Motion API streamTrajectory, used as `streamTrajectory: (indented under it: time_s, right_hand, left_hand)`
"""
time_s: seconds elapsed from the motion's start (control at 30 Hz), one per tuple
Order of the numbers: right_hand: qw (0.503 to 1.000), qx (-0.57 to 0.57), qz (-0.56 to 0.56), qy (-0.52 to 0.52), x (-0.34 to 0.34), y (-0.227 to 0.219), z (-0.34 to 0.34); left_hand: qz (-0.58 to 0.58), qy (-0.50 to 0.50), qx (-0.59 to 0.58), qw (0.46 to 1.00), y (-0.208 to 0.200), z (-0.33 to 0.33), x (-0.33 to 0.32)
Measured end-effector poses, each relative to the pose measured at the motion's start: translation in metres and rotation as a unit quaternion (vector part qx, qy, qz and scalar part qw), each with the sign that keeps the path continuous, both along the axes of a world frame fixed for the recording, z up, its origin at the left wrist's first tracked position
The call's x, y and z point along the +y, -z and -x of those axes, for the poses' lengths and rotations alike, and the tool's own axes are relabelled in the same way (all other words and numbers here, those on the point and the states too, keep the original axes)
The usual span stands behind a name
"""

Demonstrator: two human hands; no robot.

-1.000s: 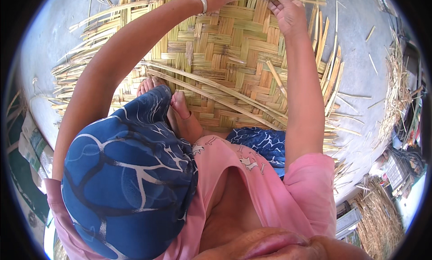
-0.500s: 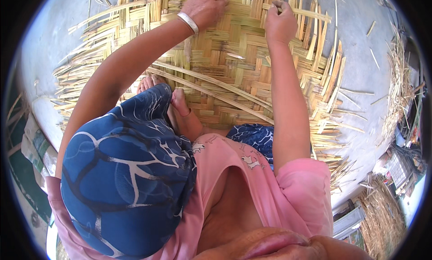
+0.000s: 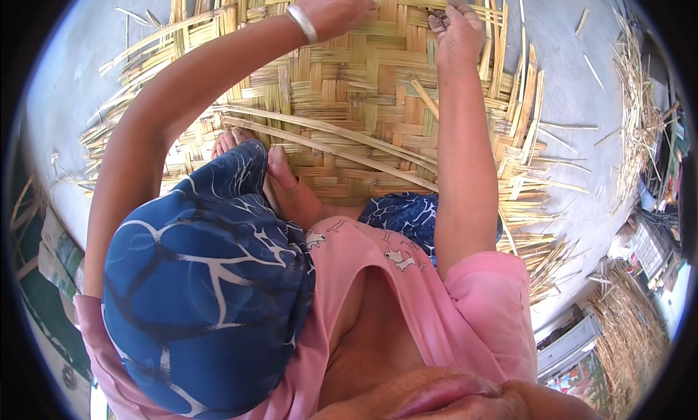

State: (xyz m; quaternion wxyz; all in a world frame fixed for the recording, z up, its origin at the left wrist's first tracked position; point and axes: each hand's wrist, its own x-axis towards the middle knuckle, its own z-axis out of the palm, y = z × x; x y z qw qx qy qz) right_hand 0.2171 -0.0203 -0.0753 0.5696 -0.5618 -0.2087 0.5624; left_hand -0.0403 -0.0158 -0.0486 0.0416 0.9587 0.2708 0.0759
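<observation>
A large mat [image 3: 349, 93] of flat, straw-coloured split-cane strips lies before me, woven in a zigzag pattern with loose ends around its sides. My left hand [image 3: 338, 9], with a pale bangle [image 3: 302, 24] at the wrist, reaches over its far part. Its fingers are bent and held together; what lies under the fingertips is hidden. To the right, my right hand [image 3: 459, 34] has its fingers curled at a crosswise strip [image 3: 491, 16], apparently pinching it. Two long loose strips [image 3: 327, 129] lie slantwise across the near part of the mat.
My bare foot [image 3: 280, 165] and the blue patterned cloth on my knee [image 3: 269, 231] are at the mat's near edge. Straw scraps [image 3: 632, 122] lie on the grey floor at the right. A straw bundle [image 3: 632, 333] stands at the lower right.
Both hands have shifted slightly relative to the mat, the left one to the right. The view has moved a little, and a short slanting strip now shows beside my right forearm.
</observation>
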Motion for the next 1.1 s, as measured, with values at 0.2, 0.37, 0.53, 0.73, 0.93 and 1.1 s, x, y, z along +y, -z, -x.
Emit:
streamTrajectory:
  time_s: [0.2,0.37,0.53,0.73,0.93,1.1]
  right_hand:
    - [0.989,0.147,-0.004,0.017,-0.005,-0.007,-0.032]
    - [0.964,0.255,-0.017,-0.078,-0.006,0.01,-0.06]
    - [0.987,-0.043,-0.038,-0.147,0.037,0.033,-0.091]
    - [0.903,-0.361,0.011,-0.233,0.093,-0.004,-0.054]
    - [0.893,-0.157,0.111,-0.407,0.111,-0.018,-0.047]
    - [0.885,-0.132,0.079,-0.44,0.108,-0.022,-0.039]
  left_hand:
    - [-0.072,0.013,0.164,0.984,0.007,-0.068,0.038]
    - [0.326,-0.243,-0.065,0.911,0.006,-0.077,0.057]
    - [0.349,-0.323,-0.097,0.874,-0.008,-0.089,0.049]
    - [0.201,-0.401,-0.176,0.876,0.004,-0.091,0.042]
    - [0.205,-0.393,-0.216,0.87,-0.01,-0.095,0.041]
    - [0.214,-0.419,-0.198,0.86,-0.025,-0.092,0.034]
